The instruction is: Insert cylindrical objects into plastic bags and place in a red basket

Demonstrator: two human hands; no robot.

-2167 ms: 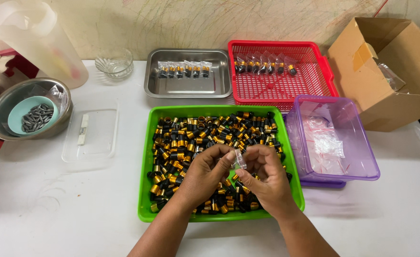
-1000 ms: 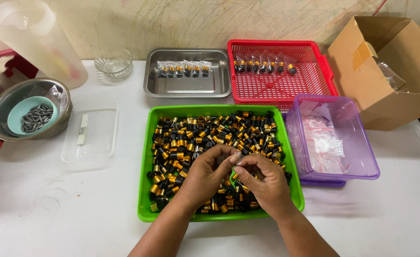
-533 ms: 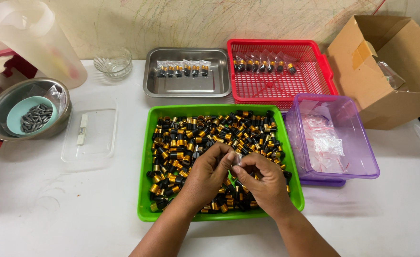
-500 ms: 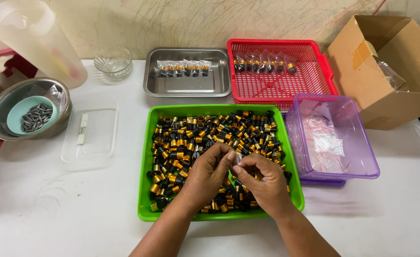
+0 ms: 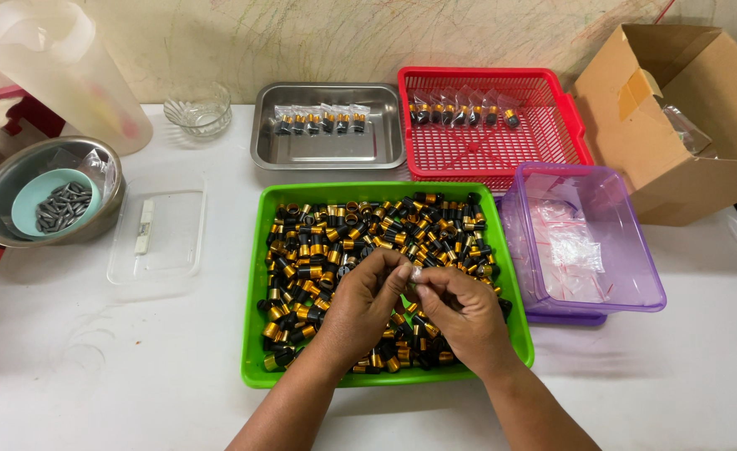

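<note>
Green tray (image 5: 253, 334): sits on the white table (image 5: 93, 376) straight below the camera, filled with a loose heap of small black-and-gold cylinder parts (image 5: 327, 242).
Left hand (image 5: 360, 305): hovers over the near half of the green tray; its fingers (image 5: 389, 266) are drawn together at the tips, pinching a small clear item (image 5: 416, 273).
Right hand (image 5: 464, 313): just beside the left hand, fingertips meeting it over the tray; thumb and forefinger are pressed on the same small clear item from the other side.
Small clear item: held between both hands above the heap, near the middle of the tray; too small to tell just what it is.
Purple tub (image 5: 636, 276): see-through, touching the right edge of the green tray, with little clear bags (image 5: 573, 246) lying in it.
Red basket (image 5: 573, 134): behind the purple tub, with a row of bagged parts (image 5: 460, 113) along its far side.
Steel tray (image 5: 327, 154): left of the red basket, behind the green tray, with another row of bagged parts (image 5: 323, 121) at its far end.
Cardboard box (image 5: 702, 167): open, at the far right corner.
Clear lid (image 5: 158, 242): flat on the table, left of the green tray.
Metal bowl (image 5: 1, 179): at the left edge, holding a pale blue dish (image 5: 30, 196) of small grey pins (image 5: 61, 207).
Glass bowl (image 5: 197, 110): small, near the back wall, beside a large frosted plastic jug (image 5: 68, 67).
</note>
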